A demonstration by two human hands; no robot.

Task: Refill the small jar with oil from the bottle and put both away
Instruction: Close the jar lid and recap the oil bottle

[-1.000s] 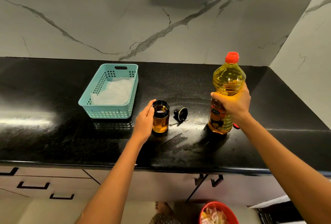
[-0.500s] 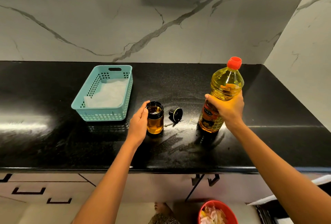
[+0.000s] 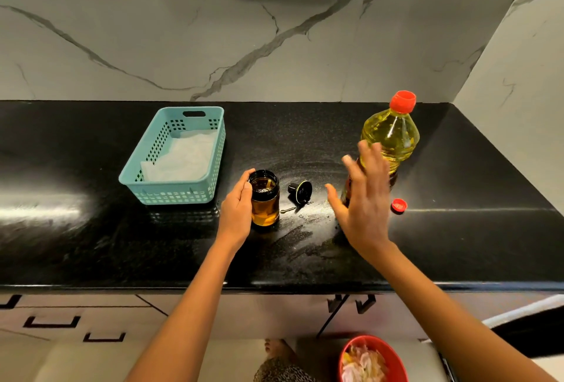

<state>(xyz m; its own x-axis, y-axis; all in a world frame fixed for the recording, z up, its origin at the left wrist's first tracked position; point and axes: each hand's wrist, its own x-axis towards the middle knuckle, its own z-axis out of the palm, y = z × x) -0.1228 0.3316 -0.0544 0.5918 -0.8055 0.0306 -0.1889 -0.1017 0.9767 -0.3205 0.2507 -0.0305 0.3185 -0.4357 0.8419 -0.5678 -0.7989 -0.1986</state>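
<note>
A small amber jar stands open on the black counter, partly filled with oil. My left hand curls round its left side. The jar's black lid lies just right of it. The oil bottle, yellow with a red cap, stands upright on the counter. My right hand hovers in front of the bottle's lower half with fingers spread, off the bottle. A loose red cap lies right of the bottle's base.
A teal basket lined with white paper sits left of the jar. Oily smears mark the counter in front of the jar. A marble wall rises behind and at the right. Below the counter edge stands a red bowl.
My right hand has let go of the bottle and opened, drawing back toward me. The bottle now stands alone. My left hand stays on the jar.
</note>
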